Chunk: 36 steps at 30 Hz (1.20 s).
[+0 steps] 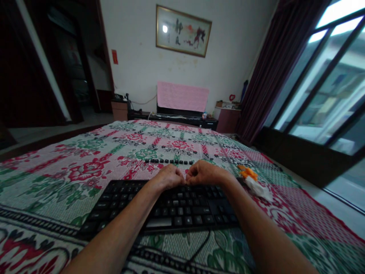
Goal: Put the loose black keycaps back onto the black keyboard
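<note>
A black keyboard (171, 211) lies on a flowered bedspread (85, 167) in front of me. My left hand (168, 177) and my right hand (203, 173) meet over the keyboard's far edge, fingers curled and pinched together, knuckles almost touching. What they pinch is hidden by the fingers. Rows of removed black keycaps (168, 161) lie on the spread just beyond the hands, with more rows farther back (178, 149). The keyboard's cable (199, 247) runs toward me.
An orange-and-white object (252, 179) lies to the right of the keyboard. A pink-covered television stand (182, 101) is against the far wall, under a framed picture (183, 31). Dark curtains and large windows (327, 83) are on the right, a dark doorway on the left.
</note>
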Each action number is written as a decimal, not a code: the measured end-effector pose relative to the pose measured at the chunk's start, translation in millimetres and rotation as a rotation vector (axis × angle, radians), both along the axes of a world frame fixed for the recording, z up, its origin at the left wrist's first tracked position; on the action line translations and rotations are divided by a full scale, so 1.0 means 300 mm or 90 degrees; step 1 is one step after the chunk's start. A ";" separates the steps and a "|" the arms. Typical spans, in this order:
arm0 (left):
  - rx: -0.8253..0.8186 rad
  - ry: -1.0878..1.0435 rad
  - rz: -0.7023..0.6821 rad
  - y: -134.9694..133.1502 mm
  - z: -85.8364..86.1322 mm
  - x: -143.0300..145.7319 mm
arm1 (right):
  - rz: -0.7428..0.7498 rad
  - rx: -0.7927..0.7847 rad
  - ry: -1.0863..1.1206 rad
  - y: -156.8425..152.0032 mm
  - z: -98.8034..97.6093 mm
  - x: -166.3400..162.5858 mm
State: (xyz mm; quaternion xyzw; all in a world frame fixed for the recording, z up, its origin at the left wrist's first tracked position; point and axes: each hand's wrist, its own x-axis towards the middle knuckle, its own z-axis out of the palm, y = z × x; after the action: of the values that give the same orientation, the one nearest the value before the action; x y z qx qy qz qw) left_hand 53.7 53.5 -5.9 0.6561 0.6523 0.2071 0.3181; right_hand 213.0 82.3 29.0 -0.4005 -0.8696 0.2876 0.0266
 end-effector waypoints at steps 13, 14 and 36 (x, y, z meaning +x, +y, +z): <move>-0.021 0.027 -0.082 -0.037 0.076 -0.047 | 0.019 0.037 -0.038 -0.030 0.011 -0.007; -0.022 0.028 -0.079 -0.039 0.076 -0.043 | 0.019 0.033 -0.042 -0.031 0.014 -0.007; -0.042 0.055 -0.046 -0.051 0.083 -0.014 | 0.004 0.002 -0.062 -0.025 0.036 -0.021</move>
State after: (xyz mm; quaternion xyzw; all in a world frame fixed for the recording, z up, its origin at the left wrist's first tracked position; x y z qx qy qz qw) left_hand 49.4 38.1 18.9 0.6768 0.6478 0.1450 0.3183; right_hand 206.6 74.9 39.8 -0.4111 -0.8716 0.2664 -0.0161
